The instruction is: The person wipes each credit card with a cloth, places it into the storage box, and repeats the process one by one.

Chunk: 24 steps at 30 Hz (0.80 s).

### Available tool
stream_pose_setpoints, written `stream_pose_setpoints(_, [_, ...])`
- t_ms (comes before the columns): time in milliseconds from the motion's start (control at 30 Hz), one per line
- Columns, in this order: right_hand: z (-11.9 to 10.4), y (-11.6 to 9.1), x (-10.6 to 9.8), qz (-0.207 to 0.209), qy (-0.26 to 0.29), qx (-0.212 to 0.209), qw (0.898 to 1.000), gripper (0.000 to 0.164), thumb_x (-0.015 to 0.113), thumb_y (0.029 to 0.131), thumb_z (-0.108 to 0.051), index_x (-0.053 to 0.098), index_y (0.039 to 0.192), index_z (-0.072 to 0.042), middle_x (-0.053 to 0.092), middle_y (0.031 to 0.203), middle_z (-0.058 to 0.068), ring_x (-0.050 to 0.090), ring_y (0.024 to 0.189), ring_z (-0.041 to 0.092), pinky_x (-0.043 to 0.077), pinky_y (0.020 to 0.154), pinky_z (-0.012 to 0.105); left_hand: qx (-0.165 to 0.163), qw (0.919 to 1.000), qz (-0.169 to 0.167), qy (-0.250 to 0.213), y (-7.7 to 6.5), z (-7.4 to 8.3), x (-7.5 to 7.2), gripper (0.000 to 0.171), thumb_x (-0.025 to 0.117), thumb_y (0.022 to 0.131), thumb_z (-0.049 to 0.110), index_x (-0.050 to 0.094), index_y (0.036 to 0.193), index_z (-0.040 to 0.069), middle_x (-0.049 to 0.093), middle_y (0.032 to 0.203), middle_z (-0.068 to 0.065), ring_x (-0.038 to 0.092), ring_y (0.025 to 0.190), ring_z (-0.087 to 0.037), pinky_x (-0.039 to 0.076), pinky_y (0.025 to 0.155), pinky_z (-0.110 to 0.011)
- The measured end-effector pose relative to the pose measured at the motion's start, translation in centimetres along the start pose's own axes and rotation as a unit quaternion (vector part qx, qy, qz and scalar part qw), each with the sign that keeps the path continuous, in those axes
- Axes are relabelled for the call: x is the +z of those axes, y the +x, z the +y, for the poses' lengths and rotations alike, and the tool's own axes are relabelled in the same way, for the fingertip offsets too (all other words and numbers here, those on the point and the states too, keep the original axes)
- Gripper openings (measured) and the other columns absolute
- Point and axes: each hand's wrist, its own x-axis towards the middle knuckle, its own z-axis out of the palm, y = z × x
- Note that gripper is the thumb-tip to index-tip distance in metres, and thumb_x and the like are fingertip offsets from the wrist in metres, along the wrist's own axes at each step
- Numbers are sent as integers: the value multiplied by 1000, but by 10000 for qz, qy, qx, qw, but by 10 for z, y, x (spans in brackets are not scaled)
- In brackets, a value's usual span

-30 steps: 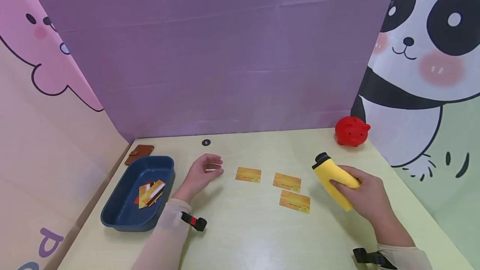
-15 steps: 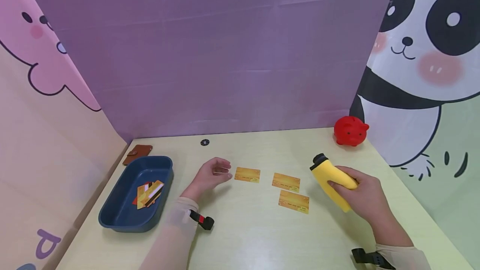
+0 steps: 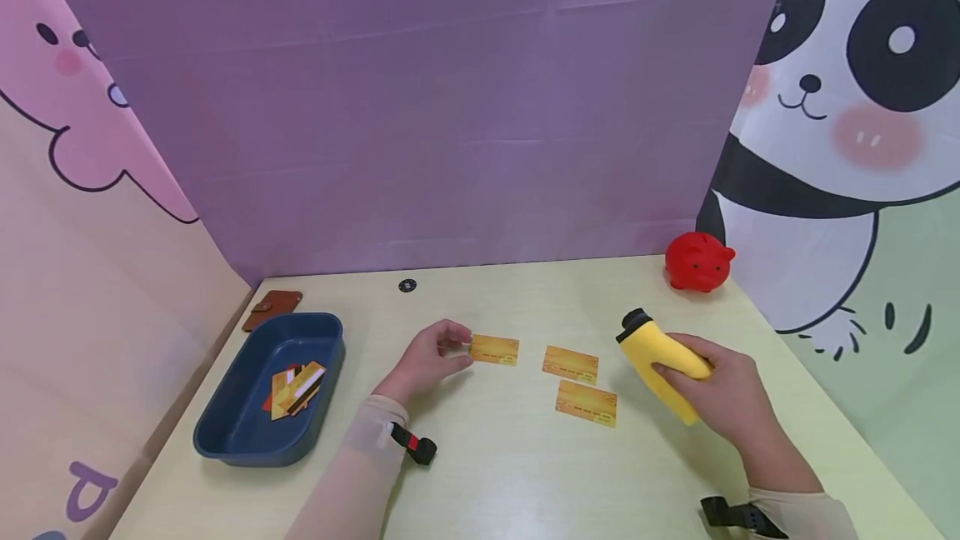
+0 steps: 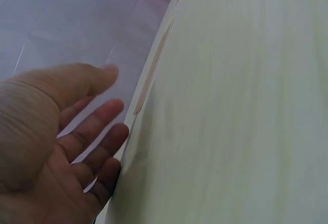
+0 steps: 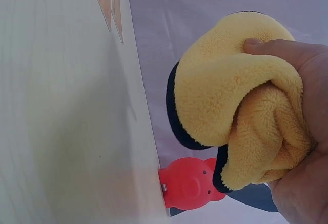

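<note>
My left hand (image 3: 429, 358) is at the left end of a golden card (image 3: 495, 350) lying on the table, its fingertips right at the card's edge. In the left wrist view its thumb and fingers (image 4: 105, 147) are apart, with nothing between them. Two more golden cards, an upper one (image 3: 572, 364) and a lower one (image 3: 587, 403), lie further right. My right hand (image 3: 723, 394) grips a folded yellow cleaning cloth (image 3: 660, 361) with dark edging, held above the table. The right wrist view shows the fluffy cloth (image 5: 220, 96) bunched in the hand, with the thumb on top.
On the left stands a blue bin (image 3: 225, 423) with several bank cards (image 3: 296, 390) inside. Behind it lies a brown wallet (image 3: 273, 308). A small black disc (image 3: 407, 285) lies near the back edge, and a red piggy bank (image 3: 699, 262) at the back right.
My left hand has moved right, from open table beside the bin to the left end of the nearest card. The right hand still holds the cloth in nearly the same place.
</note>
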Motion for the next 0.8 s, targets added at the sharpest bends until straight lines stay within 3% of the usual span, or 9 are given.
stream_pose_setpoints(267, [-1,1,0,-40,-15,65,10000,61,82,92,-40,64,143,-10,68,118,21,58,92,33,55,64,33,-347,9967,-64,731,0,6,6,34,84,91,14,68,121,18,68,120,6,61,118,-17,49,110,-41])
stream_pose_setpoints(433, [-1,1,-1,-68,-26,133,9999,62,82,92,-40,63,143,-10,68,119,21,58,93,33,55,65,32,-429,9944,-142,958,-1,10,8,35,84,90,14,69,121,17,69,117,7,60,116,-18,47,110,-43])
stream_pose_setpoints(633, [-2,0,-2,-150,-27,194,9997,65,82,91,-42,63,144,-9,67,121,22,58,94,34,55,64,32,-323,9944,-78,998,0,8,10,37,85,89,13,69,122,15,67,111,4,60,108,-19,50,105,-42])
stream_pose_setpoints(800, [-2,0,-2,-138,-30,212,9997,64,82,92,-41,63,144,-10,67,122,21,58,94,33,55,65,32,-193,9947,114,999,2,7,13,48,88,87,16,67,129,12,65,121,-2,58,113,-22,50,104,-42])
